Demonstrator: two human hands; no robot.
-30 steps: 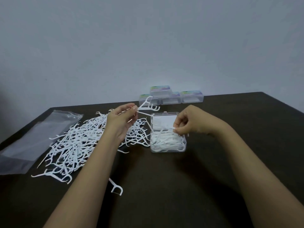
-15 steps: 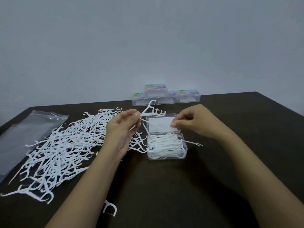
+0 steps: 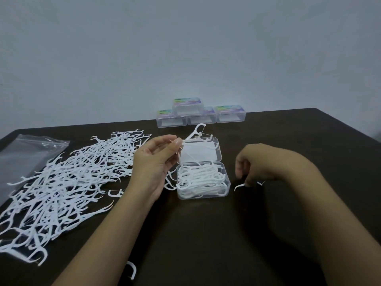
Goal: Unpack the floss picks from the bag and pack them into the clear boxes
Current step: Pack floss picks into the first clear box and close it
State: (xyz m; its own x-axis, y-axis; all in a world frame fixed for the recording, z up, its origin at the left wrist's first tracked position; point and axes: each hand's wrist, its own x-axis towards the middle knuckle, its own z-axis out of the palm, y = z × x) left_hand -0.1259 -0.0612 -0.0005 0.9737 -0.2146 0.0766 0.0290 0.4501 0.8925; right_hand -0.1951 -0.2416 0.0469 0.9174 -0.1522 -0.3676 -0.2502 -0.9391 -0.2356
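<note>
Floss picks (image 3: 61, 182): main pile loose on the table (image 3: 206, 244), left of the open clear box (image 3: 226, 188). Box is packed with picks, lid (image 3: 201, 153) hinged back flat behind it. Left hand (image 3: 152, 164) just left of the box, thumb and fingertips pinching a few held picks (image 3: 194, 134) that stick up over the lid. Right hand (image 3: 261, 164) just right of the box, fingers curled down onto 1 single pick (image 3: 239, 186) lying on the table; blurred, can't tell if it's gripped. Flat clear bag (image 3: 24, 153) far left of the box, past the pile. 4 closed boxes (image 3: 231, 114) behind the box, 1 stacked on top. 1 stray pick (image 3: 132, 269) in front of the box, to its left.
</note>
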